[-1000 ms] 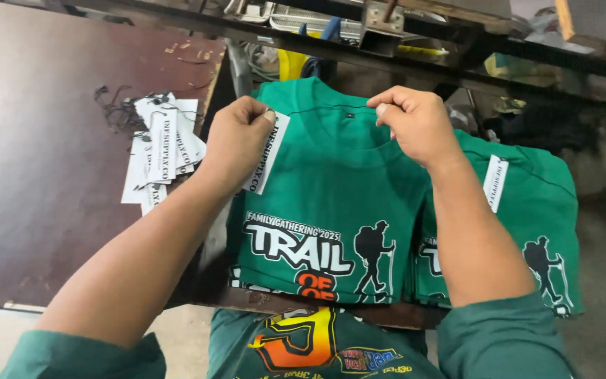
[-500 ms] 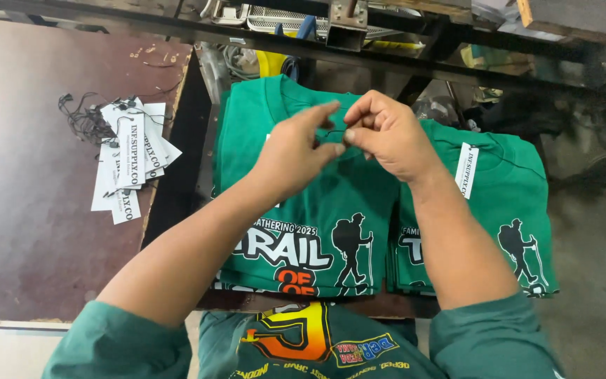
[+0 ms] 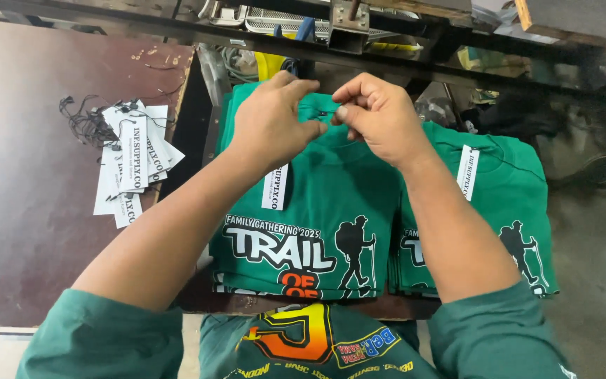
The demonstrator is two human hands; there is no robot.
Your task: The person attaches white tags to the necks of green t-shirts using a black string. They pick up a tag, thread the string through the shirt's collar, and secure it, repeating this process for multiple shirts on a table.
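Both hands pinched at the collar of a folded green shirt

Left hand [image 3: 269, 126] and right hand [image 3: 380, 116] close fingertips on the collar of the soft cotton shirt [image 3: 317, 210], its white card tag [image 3: 275, 187] hanging flat; a second folded shirt [image 3: 499, 210] touches its right edge, loose tags [image 3: 131, 161] lie left on the smooth brown tabletop [image 3: 29, 231]

A dark brown table [image 3: 29, 231] spreads out on my left, its top worn and scuffed. Ahead of me runs a black metal frame [image 3: 401, 52] cluttered with odds and ends, and grey concrete floor [image 3: 597, 245] shows on my right.
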